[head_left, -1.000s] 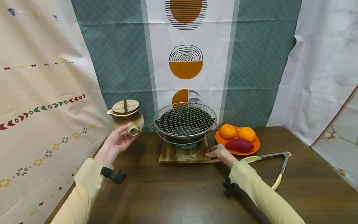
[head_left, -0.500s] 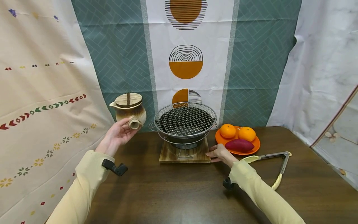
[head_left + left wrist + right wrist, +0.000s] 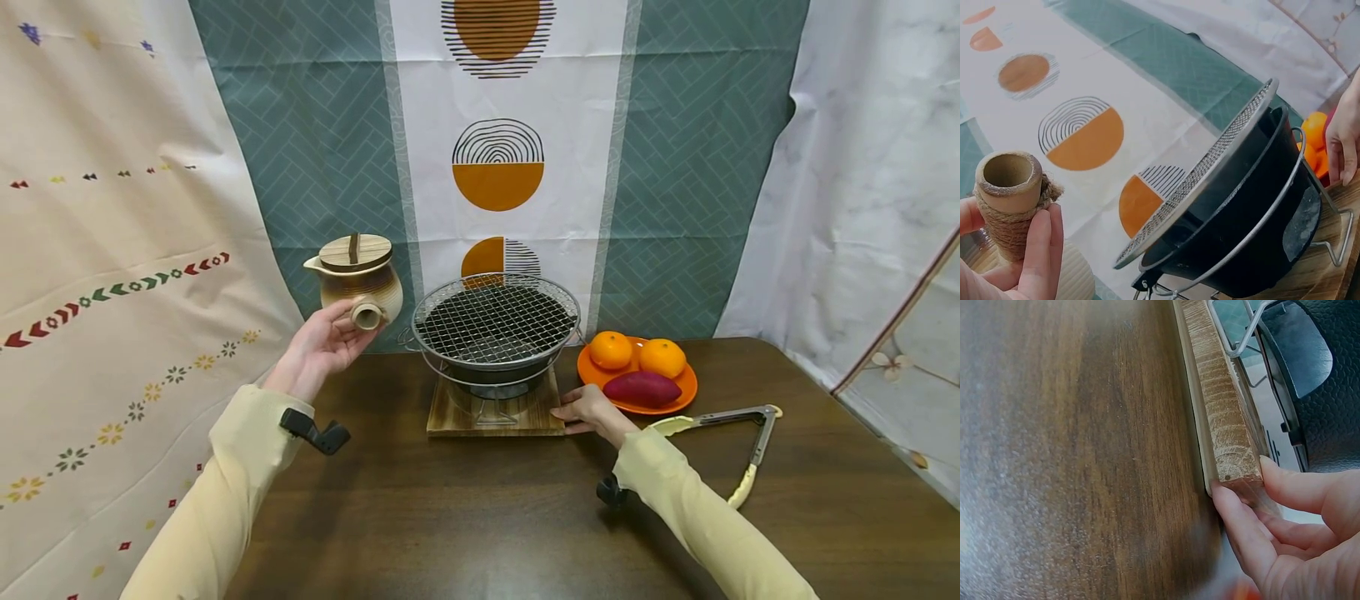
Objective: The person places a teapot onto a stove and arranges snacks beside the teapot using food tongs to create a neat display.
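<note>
In the head view, a pot [image 3: 378,287] sits left of centre, upright and raised, against the hanging cloth [image 3: 330,167]; its wooden lid [image 3: 345,252] is on, hiding the inside. The left hand [image 3: 321,343] has it by the hollow handle [image 3: 367,316], fingers curled round. In the middle, a black grill bowl [image 3: 468,375] stands on wire legs [image 3: 497,422] upon a wooden board [image 3: 450,418], topped by a wire mesh [image 3: 495,325] (what lies beneath is too dark to make out). Right of it, an orange plate [image 3: 692,393] bears two oranges [image 3: 611,350] and a purple sweet potato [image 3: 643,389]. The right hand [image 3: 592,410] pinches the board's front right corner near the plate; spread tongs [image 3: 762,437] lie farther right, beside the right sleeve [image 3: 690,500]. The mesh's left rim is near the pot, and the table [image 3: 480,517] stretches between both sleeves to the bottom edge. In the left wrist view, the cord-wrapped handle is at lower left between thumb and fingers, apart from the mesh rim that slants through the middle. In the right wrist view, thumb and fingers close on the board's corner at lower right; its edge runs to the top, the bowl fills the upper right, and the table spreads over the left.
</note>
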Demonstrator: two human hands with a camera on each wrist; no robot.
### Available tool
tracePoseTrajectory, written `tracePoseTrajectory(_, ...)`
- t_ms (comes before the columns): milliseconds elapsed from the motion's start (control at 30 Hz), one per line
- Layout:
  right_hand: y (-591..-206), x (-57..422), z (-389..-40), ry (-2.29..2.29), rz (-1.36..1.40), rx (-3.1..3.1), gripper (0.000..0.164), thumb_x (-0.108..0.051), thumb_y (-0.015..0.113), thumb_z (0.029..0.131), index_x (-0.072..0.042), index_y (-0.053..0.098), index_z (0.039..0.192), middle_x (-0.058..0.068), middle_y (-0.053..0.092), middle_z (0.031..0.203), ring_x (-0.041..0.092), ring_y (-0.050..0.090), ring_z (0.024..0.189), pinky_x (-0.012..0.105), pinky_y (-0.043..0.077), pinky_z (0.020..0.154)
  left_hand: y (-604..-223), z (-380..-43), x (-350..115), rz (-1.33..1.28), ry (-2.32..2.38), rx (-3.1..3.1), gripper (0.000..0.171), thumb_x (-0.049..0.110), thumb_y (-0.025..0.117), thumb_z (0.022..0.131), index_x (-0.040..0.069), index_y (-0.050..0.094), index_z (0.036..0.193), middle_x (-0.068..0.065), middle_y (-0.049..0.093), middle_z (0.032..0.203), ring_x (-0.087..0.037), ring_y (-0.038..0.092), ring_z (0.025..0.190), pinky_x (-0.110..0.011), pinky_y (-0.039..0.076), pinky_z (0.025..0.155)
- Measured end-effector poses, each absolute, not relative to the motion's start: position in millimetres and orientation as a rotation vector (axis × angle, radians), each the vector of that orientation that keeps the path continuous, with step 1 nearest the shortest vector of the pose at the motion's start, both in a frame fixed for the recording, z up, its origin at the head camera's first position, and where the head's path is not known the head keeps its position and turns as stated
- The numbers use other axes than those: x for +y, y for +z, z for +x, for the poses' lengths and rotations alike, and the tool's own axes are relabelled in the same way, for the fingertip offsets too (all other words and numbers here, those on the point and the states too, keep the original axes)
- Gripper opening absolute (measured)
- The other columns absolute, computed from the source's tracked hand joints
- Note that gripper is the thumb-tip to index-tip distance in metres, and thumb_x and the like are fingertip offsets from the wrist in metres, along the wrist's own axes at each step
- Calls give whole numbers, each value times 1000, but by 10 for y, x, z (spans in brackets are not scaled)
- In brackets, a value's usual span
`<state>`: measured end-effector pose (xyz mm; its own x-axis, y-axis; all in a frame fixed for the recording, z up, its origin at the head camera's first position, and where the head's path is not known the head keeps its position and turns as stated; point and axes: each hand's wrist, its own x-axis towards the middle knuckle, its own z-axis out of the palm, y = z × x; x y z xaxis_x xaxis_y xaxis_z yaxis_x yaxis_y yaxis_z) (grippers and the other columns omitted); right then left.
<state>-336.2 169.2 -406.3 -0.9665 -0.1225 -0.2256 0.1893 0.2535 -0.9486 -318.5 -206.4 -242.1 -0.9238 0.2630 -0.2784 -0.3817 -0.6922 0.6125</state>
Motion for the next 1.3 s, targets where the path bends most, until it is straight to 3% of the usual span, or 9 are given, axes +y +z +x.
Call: tracePoseTrajectory(1300, -4055, 1688, -3367, -1771, 113, 2267, 47, 1, 66, 81, 20, 43, 117, 17, 60, 91, 24, 58, 80, 38, 51, 68, -2249, -3379, -1525, -162, 2496, 1090, 27, 14, 52, 92, -11, 60, 83, -23, 61, 85, -30, 61, 76, -30, 48, 77)
